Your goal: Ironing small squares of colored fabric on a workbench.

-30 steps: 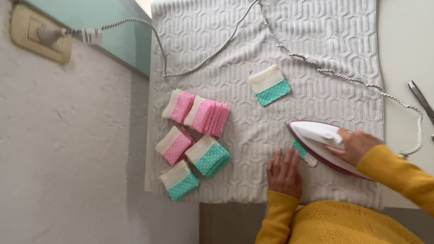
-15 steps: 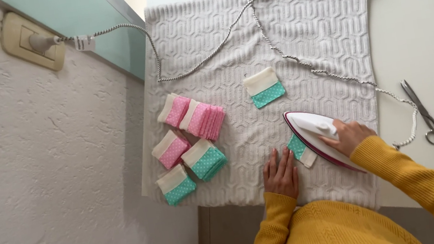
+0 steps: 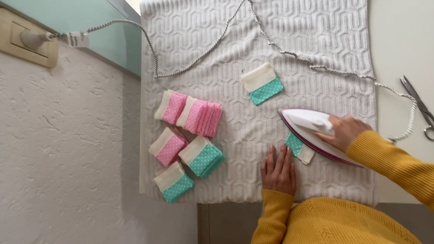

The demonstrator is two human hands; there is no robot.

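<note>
Low in the frame's centre, my right hand (image 3: 347,131) grips the white iron (image 3: 309,125), pressing a teal-and-cream fabric patch (image 3: 296,147) on the towel (image 3: 300,29); my left hand (image 3: 278,171) lies flat, fingers spread, just beside it.

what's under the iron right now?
A teal-and-cream fabric piece sticks out from under the iron, on the white textured towel. The rest of the piece is covered. The right hand grips the iron; the left hand lies flat beside it.
</note>
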